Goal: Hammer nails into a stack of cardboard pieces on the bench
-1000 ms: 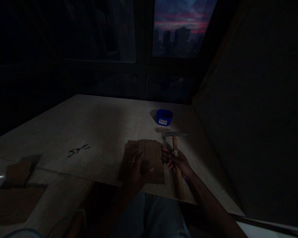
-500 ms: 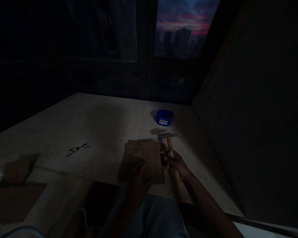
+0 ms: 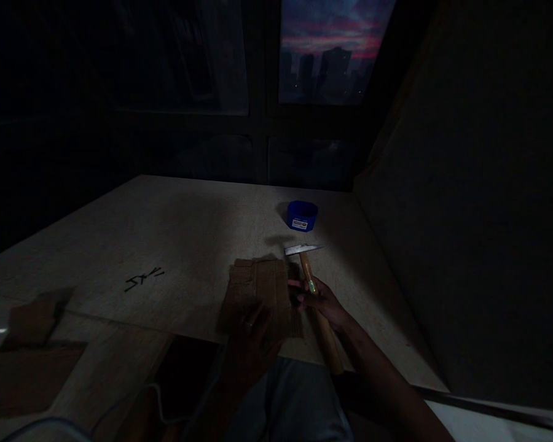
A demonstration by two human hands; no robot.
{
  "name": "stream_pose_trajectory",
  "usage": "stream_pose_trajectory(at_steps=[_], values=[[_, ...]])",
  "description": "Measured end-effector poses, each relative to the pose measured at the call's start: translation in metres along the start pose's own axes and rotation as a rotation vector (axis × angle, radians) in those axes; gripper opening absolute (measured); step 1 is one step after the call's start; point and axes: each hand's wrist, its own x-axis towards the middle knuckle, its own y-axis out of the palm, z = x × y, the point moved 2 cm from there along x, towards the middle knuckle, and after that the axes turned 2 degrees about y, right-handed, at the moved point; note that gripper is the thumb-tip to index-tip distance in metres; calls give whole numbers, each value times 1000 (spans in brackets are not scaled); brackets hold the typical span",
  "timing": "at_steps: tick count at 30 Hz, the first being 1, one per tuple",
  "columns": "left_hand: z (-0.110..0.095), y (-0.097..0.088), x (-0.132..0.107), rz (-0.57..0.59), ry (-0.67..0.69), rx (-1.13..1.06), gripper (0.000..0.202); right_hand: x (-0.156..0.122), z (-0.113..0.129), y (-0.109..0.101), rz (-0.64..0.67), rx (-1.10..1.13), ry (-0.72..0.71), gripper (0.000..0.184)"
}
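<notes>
A hammer [image 3: 304, 250] with a steel head and wooden handle is held by my right hand [image 3: 325, 302], closed around the handle just below the head. The hammer stands tilted, head up, over the table. Its fingertips are close to the right edge of a folded piece of brown cardboard [image 3: 271, 285]; whether they touch it is too dark to tell. On the cardboard's lower part rests my left hand [image 3: 253, 341], its fingers laid over the surface and somewhat apart. Several dark nails [image 3: 142, 278] lie loose on the table to the left.
A blue plastic container [image 3: 302, 216] with a label stands beyond the hammer. The pale table [image 3: 203, 215] meets a wall [image 3: 465, 215] on the right and windows at the back. More cardboard pieces [image 3: 32, 374] lie at lower left, near a pale cable [image 3: 159, 399].
The hammer head has shifted a little left and tilted. My left hand has lowered from raised, bent fingers to lying on the cardboard. The whole view has moved slightly.
</notes>
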Motion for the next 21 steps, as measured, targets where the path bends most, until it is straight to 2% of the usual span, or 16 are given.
stream_pose_trajectory(at_steps=[3, 5, 8, 10, 14, 18, 21], values=[[6, -10, -6, -67, 26, 63, 43, -2, 0, 2, 35, 33, 8, 33], [14, -16, -13, -100, -21, 137, 36, -3, -1, 3, 52, 48, -10, 33], [27, -24, -24, -183, -106, 249, 36, -1, 0, 6, 71, 50, -17, 36], [30, -29, -28, -207, -117, 285, 37, 1, 1, 8, 99, 67, 15, 46], [22, -39, -25, -141, -60, 283, 39, -8, -5, 7, 126, 82, 35, 63], [9, -38, -16, -56, 81, 256, 43, -28, -20, 2, 20, 75, -75, 51], [5, -29, -9, -47, 159, 213, 41, -26, -23, 5, -23, 85, -92, 48]])
